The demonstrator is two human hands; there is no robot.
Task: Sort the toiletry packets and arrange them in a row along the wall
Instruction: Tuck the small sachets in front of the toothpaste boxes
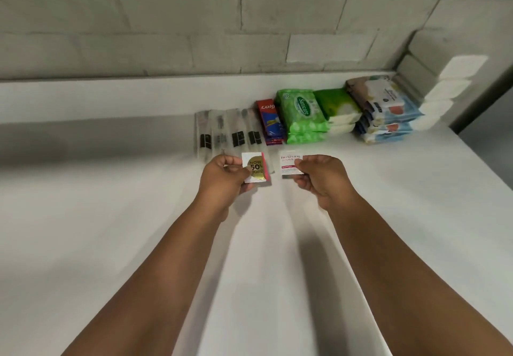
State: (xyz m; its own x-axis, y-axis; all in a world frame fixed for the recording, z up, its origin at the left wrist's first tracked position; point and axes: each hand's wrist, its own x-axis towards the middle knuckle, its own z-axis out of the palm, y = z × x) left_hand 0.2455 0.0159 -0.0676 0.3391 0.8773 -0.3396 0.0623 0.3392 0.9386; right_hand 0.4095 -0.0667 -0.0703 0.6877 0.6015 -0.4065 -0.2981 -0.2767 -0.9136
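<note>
My single head-worn wide-angle view looks forward and down over the white counter [111, 216], close above both forearms, facing the block wall [166, 22] beyond.

The table [111, 216] looks smooth and matt white. The wall [166, 22] is rough painted block. The sachet [256, 167] carries a shiny gold foil patch; the green wipes packs [304, 116] are glossy plastic.

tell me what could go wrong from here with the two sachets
The left hand and right hand each only pinch a sachet's edge, so one could slip. Reaching for the row may knock the stacked wipes or the clear sleeves out of line.
</note>
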